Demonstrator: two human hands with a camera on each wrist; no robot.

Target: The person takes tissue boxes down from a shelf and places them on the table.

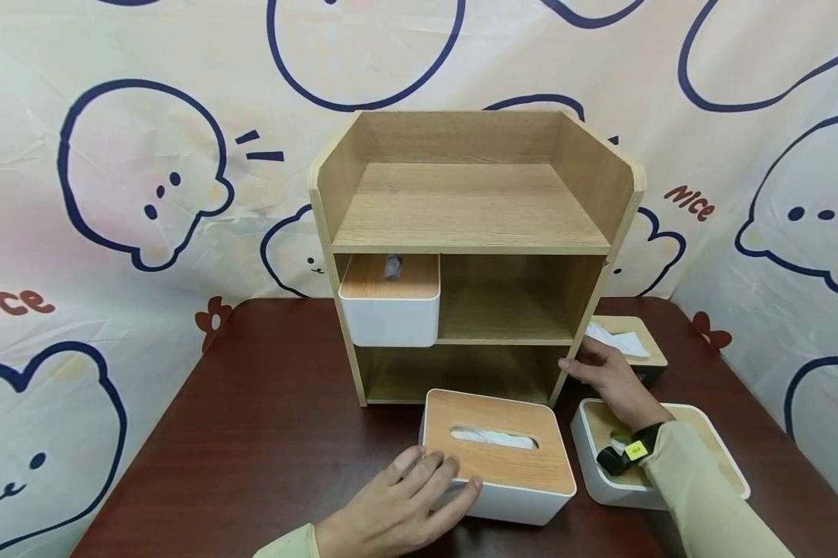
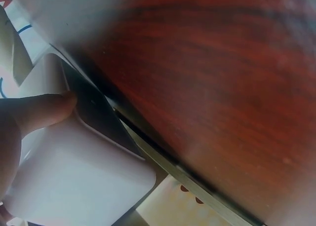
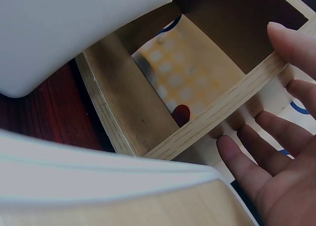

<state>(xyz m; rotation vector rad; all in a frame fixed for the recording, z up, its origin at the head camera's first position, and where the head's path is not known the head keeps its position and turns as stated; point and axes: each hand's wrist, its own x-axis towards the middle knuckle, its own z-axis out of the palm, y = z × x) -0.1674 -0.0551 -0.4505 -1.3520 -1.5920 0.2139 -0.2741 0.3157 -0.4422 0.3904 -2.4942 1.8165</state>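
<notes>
A wooden desktop shelf stands upright on the table. In front of it is a white tissue box with a wood-look lid and an oval slot. My left hand grips this box at its near left corner; the thumb lies against the white wall in the left wrist view. My right hand holds the shelf's right side panel, thumb at the front edge and fingers along the outer face. Another white box with a wood-look lid sits in the middle tier's left half.
To the right, an open-topped white-rimmed box lies under my right forearm. Behind it stands a wood-topped tissue box with tissue sticking out. Everything rests on a dark red-brown table. A patterned cloth backdrop surrounds the table.
</notes>
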